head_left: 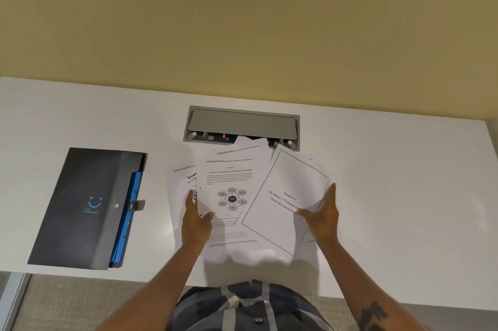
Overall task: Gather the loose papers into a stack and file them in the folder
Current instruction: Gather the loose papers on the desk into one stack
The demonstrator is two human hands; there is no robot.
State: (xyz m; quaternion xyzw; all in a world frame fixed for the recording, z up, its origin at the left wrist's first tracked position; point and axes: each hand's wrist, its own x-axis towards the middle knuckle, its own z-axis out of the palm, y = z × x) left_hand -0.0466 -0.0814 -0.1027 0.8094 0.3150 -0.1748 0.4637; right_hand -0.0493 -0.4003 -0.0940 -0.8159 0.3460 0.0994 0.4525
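Note:
Several loose white printed papers (231, 177) lie fanned and overlapping on the white desk (390, 182) in front of me. One sheet shows a round diagram; a tilted title sheet (283, 196) reads "Chapter 3". My left hand (195, 220) presses flat on the left side of the pile, thumb on the diagram sheet. At the pile's right edge my right hand (322, 216) grips the papers, thumb on the title sheet. The dark folder (83, 206) with blue inner dividers lies closed at the left, apart from the papers.
A grey cable hatch (242, 123) is set into the desk behind the papers, and one sheet's corner overlaps it. The desk's near edge runs just in front of my body. A yellow wall stands behind the desk.

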